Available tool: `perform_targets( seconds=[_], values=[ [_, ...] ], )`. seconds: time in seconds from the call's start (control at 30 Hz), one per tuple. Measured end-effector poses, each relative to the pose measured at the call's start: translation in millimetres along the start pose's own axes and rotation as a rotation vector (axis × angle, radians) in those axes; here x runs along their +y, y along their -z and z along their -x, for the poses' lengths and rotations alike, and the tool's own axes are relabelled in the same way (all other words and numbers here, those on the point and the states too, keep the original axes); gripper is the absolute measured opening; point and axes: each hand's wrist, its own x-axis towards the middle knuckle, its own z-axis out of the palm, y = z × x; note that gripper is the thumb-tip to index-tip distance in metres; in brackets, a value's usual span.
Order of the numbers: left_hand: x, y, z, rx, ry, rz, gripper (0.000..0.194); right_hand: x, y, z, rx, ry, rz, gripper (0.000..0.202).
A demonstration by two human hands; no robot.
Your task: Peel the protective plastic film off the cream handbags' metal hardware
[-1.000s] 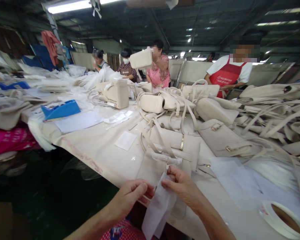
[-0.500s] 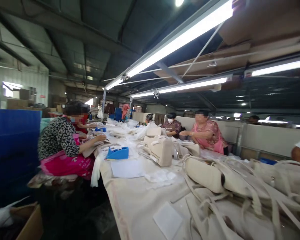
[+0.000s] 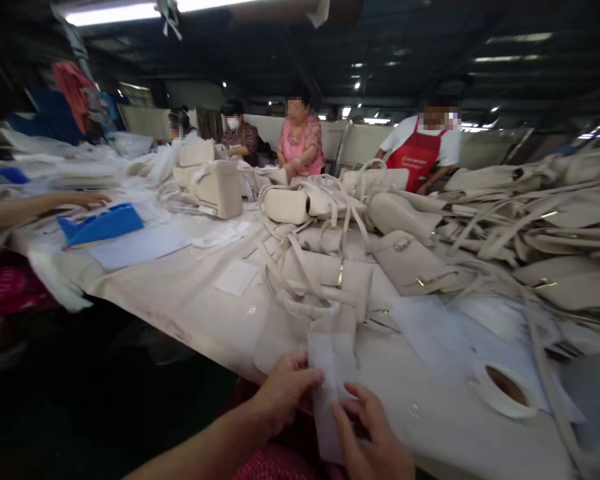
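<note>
At the near table edge, a thin white paper sheet [image 3: 324, 413], narrow and apparently folded, is held upright between my two hands. My left hand [image 3: 291, 385] pinches its left edge with thumb and fingers. On the opposite side, the fingers of my right hand [image 3: 367, 427] grip it lower down. Just beyond the sheet lies a beige handbag [image 3: 353, 277] with a gold zip and looped straps. The sheet's top overlaps a pale flap in front of that bag; whether they are joined I cannot tell.
Beige handbags [image 3: 407, 263] are heaped across the table [image 3: 220, 333]. A tape roll [image 3: 527, 408] and white sheets [image 3: 435, 340] lie right. A blue tape dispenser [image 3: 105, 225] stands left, near a co-worker's hand [image 3: 87, 200]. Several people work across the table, one in a red apron [image 3: 415, 160].
My view has swung right and downward. Both my hands, with the white paper sheet, are now in sight; earlier neither showed. A co-worker's hand has moved toward the blue dispenser.
</note>
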Motion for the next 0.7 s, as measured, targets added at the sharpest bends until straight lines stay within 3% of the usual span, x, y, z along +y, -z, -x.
perform_targets(
  seconds=[0.3,0.5,0.7],
  values=[
    [-3.8,4.4,-0.6,-0.114,0.054,0.072,0.044,7.7,0.8,-11.8,-0.149,-0.198,-0.394,0.050],
    [-1.3,5.2,5.2,-0.178,0.065,0.109,0.052,16.0,-3.0,-6.4,-0.084,-0.241,-0.460,0.050],
    [0.1,3.5,4.0,-0.157,0.114,0.070,0.044,15.6,-6.6,-4.0,-0.039,-0.308,-0.526,0.053]
  ],
)
